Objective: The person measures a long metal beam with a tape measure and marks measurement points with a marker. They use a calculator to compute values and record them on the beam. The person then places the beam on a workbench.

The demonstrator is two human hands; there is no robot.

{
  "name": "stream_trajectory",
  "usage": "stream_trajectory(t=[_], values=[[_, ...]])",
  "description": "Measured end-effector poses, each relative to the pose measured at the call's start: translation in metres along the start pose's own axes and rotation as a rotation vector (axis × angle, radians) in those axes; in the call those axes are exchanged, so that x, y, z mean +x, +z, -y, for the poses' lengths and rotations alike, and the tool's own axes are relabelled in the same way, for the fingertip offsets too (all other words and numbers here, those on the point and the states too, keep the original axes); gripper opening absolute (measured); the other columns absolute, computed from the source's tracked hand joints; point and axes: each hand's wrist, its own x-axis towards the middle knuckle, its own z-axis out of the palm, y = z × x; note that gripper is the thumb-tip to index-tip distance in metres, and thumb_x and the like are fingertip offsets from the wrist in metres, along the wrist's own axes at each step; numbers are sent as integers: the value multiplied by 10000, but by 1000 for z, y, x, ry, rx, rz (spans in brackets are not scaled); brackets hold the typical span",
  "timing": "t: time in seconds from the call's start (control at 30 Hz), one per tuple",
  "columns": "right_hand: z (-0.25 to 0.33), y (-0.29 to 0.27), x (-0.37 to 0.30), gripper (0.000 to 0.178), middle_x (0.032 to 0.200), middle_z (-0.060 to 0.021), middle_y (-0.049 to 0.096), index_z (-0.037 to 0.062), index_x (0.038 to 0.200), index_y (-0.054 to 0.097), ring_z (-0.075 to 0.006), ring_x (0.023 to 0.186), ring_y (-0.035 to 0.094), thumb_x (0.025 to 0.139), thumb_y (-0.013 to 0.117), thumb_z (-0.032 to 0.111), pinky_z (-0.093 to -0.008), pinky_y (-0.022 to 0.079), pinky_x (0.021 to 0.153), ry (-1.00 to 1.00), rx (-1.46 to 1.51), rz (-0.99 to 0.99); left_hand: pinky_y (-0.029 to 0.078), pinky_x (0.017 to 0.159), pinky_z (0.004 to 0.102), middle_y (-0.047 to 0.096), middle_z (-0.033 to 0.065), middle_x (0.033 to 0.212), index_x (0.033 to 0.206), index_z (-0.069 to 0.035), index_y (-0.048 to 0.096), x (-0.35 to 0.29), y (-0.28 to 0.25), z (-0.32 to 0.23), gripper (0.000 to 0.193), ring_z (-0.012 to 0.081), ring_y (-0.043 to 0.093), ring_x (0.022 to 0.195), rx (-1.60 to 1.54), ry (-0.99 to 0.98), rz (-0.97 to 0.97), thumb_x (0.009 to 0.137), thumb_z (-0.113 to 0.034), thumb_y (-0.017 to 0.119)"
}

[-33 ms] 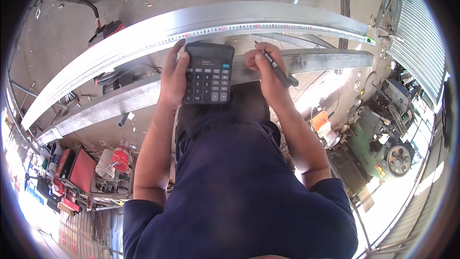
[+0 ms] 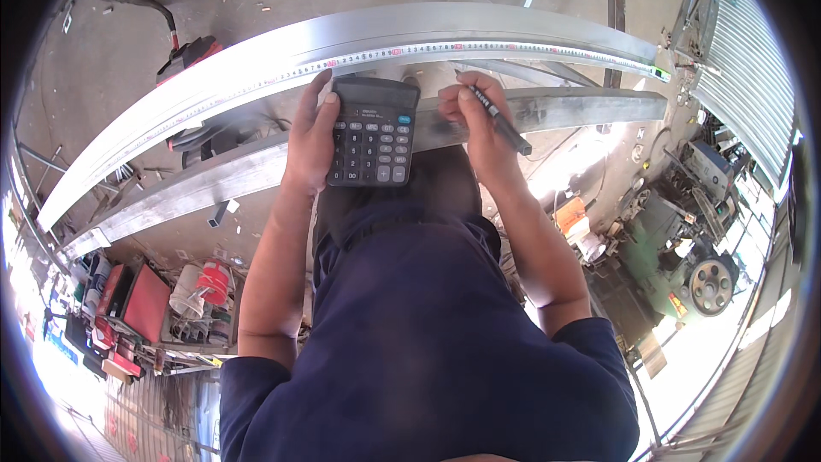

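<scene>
My left hand [image 2: 310, 139] grips a black calculator [image 2: 373, 133] by its left edge, thumb along its front. The calculator's keys face up and its display is dark. In my right hand [image 2: 481, 116], a black marker [image 2: 505, 127] is held between thumb and fingers, tip pointing up and left, back end toward my wrist. Just beyond both hands, a tape measure [image 2: 419, 48] is stretched along a long bright metal beam [image 2: 410, 21], which the lens bends into an arc. A second, greyer metal bar [image 2: 564, 111] runs under my hands.
A red and black tool [image 2: 190, 58] with a cable lies on the floor beyond the beam. At lower left are a red toolbox [image 2: 144, 306] and a red and white bucket [image 2: 212, 282]. Machinery with a round wheel [image 2: 711, 286] stands at right, near corrugated sheeting [image 2: 753, 60].
The marker has turned slightly in my right hand, and that hand has shifted a little. The calculator and my left hand are almost unmoved.
</scene>
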Motion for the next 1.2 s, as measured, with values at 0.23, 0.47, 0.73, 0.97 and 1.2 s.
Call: stream_trajectory(t=[0.23, 0.47, 0.73, 0.97, 1.2], values=[[0, -23, 56, 300, 955, -70, 692, 7, 1216, 669, -126, 896, 655, 1076, 565, 251, -287, 540, 832, -22, -147, 45, 542, 899, 283, 651, 162, 1245, 1582, -40, 350, 22, 15, 23, 525, 150, 657, 1029, -63, 8, -44, 1095, -193, 473], [-19, -26, 101, 274, 854, -40, 660, -19, 1105, 665, -112, 836, 586, 1047, 605, 242, -269, 476, 802, -32, -170, 152, 572, 896, 295, 645, 151, 1287, 1585, -51, 353, 29, 25, 32, 523, 164, 677, 1071, -219, 8, -104, 1092, -171, 477], [-31, -18, 118, 265, 754, 0, 628, -5, 1013, 649, -52, 665, 524, 995, 648, 260, -240, 418, 613, -84, -174, 148, 498, 1024, 304, 539, 161, 1448, 1559, 5, 390, 31, 36, 33, 507, 179, 589, 1245, -143, 21, -121, 1087, -170, 454], [-32, -15, 115, 264, 715, 24, 612, 2, 1040, 644, -32, 635, 500, 998, 670, 262, -217, 398, 582, -69, -120, 139, 539, 955, 294, 576, 160, 1388, 1556, 12, 386, 36, 34, 35, 508, 170, 641, 1152, -180, 39, -105, 1091, -179, 456], [-30, -17, 115, 245, 748, 20, 627, -3, 1033, 646, -35, 654, 512, 1005, 665, 239, -215, 402, 590, -81, -130, 140, 539, 955, 295, 581, 155, 1382, 1554, 9, 392, 40, 32, 35, 510, 165, 641, 1149, -202, 31, -89, 1093, -196, 468]])
